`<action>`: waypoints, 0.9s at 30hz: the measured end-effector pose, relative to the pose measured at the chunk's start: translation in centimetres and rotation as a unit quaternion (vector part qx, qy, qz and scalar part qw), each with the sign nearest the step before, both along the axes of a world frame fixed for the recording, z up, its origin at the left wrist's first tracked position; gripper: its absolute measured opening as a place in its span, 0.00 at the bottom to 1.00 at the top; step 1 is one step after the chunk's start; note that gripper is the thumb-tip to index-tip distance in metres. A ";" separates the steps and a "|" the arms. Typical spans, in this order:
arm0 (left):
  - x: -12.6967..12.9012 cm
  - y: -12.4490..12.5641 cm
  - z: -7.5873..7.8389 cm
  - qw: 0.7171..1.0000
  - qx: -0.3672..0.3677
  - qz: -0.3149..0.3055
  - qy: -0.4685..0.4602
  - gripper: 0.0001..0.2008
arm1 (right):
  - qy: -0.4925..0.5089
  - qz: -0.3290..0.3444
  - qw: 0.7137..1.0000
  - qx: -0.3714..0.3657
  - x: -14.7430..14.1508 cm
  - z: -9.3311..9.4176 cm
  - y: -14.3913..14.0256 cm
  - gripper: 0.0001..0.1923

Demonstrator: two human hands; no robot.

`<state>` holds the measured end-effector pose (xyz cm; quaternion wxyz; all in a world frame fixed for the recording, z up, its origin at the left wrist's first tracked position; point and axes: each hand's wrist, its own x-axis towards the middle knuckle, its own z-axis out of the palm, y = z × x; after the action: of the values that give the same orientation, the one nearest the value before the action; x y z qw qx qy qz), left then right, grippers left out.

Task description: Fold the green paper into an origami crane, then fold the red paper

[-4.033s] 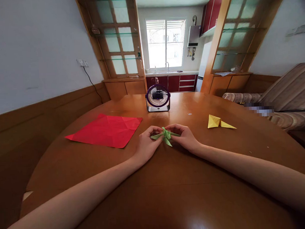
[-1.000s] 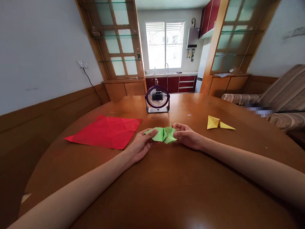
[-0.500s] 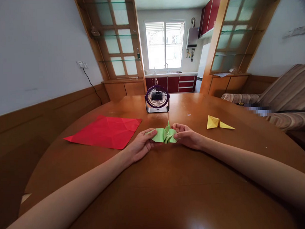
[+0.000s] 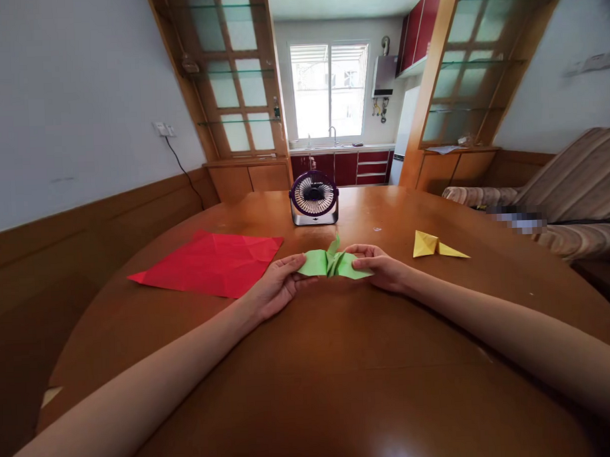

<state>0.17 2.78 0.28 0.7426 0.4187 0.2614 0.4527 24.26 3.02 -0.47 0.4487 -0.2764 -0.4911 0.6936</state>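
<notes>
Brown wooden bench [image 4: 339, 360] carries everything; the purple desk fan [image 4: 314, 197] serves as landmark. Left of the fan lies a red paper sheet [image 4: 211, 262]. Just in front of it the green folded paper [image 4: 332, 263] stretches crosswise, long axis left to right, pinched at its ends by left hand [image 4: 274, 289] and right hand [image 4: 384, 269], equally near.
</notes>
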 end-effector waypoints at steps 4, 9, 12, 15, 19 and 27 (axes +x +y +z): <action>-0.4 0.1 0.2 1.000 0.001 -0.005 0.016 0.08 | -0.023 -0.022 0.999 -0.010 0.8 -0.2 0.6 0.15; -0.8 0.8 -0.1 0.999 0.009 0.030 0.004 0.03 | -0.014 -0.003 1.000 -0.003 1.2 -0.3 0.8 0.13; -1.0 1.3 -0.3 0.998 0.011 0.062 -0.007 0.06 | -0.013 0.008 1.000 -0.004 1.2 0.0 0.6 0.13; -1.1 1.6 -0.2 0.996 0.007 0.086 -0.015 0.06 | -0.021 0.003 1.000 0.014 1.5 0.2 0.6 0.13; -1.2 1.8 0.1 0.994 -0.009 0.107 -0.019 0.07 | -0.018 -0.027 0.999 0.027 2.5 0.1 1.1 0.16; -1.3 1.6 0.4 0.993 -0.002 0.122 -0.003 0.07 | -0.003 -0.064 0.998 0.022 3.5 -0.4 2.1 0.14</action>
<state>-1.16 4.36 0.68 0.6837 0.3804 0.3093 0.5406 27.76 5.08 -0.90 0.4964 -0.2992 -0.4889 0.6520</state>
